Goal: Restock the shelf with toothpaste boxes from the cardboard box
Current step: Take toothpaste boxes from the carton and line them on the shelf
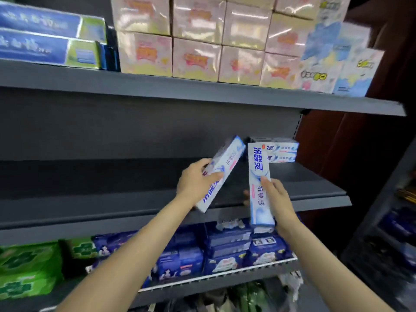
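Nearest the camera, two bare forearms reach up toward a dark grey metal shelf (135, 176). Left hand (195, 184) wraps a white-and-blue cardboard toothpaste box (221, 171) around its lower half, thumb across the printed face; box tilts, top end leaning up and right toward the back corner. Right hand (275, 198) clamps a second white-and-blue toothpaste box (258, 176) low down, fingers on the front face, thumb hidden behind; this box stands close to upright, its bottom end hanging below the shelf lip. Both hands closed on their boxes, neither box resting on the shelf yet.

Behind them, at the right rear of the same shelf, a short stack of matching toothpaste boxes (281, 150) lies flat, long axes running left-right. Key relation: both held boxes point long axis up, roughly crosswise to the stacked ones, so each likely needs turning flat before it joins the stack. Right hand is nearer the stack; its box top sits just beside it, possibly touching, can't tell. Left box is just left of that.

Below: blue wrapped packs (225, 251) and green packs (27, 266). Above: pink-and-cream tissue packs (198, 57). Cardboard supply box not in view.
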Motion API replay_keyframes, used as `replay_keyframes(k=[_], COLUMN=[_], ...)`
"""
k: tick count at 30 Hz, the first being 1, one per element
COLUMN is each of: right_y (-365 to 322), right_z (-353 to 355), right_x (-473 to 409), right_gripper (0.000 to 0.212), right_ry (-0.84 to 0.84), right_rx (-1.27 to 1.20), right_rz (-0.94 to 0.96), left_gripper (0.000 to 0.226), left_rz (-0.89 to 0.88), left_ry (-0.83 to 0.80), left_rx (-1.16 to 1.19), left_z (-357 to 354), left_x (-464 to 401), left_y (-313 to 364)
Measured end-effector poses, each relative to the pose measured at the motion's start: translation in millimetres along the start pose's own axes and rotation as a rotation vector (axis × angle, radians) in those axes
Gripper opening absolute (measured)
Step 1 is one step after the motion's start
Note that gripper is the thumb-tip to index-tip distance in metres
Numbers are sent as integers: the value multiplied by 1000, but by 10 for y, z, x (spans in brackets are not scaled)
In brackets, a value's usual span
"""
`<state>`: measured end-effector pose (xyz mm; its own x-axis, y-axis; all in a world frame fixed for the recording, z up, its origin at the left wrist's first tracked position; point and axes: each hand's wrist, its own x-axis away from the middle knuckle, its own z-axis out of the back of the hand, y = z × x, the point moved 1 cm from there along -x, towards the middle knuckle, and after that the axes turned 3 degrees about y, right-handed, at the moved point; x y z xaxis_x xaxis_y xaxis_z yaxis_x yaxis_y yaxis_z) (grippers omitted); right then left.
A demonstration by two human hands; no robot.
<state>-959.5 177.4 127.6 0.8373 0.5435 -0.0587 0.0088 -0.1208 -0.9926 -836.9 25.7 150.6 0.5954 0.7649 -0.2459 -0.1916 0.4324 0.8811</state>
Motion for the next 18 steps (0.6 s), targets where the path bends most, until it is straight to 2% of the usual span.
replay_keyframes(k=[4, 8, 12, 18], right_y=[-132, -227, -323, -382], right_z=[525, 944, 1278, 1691], right_x=[-588, -1241, -1763, -2289], right_gripper=[14, 8, 6, 6], right_ry=[33, -60, -58, -36], right_rx=[7, 42, 49, 27], right_rz=[71, 106, 130, 167], left_gripper=[43, 40, 40, 40], left_rz=[-24, -46, -90, -275], left_ry=[39, 30, 61, -41], left_rx=[-221, -534, -868, -882], left_z=[-547, -1148, -1674, -2226], left_x=[-322, -711, -1071, -1438], left_y=[197, 471, 696, 702])
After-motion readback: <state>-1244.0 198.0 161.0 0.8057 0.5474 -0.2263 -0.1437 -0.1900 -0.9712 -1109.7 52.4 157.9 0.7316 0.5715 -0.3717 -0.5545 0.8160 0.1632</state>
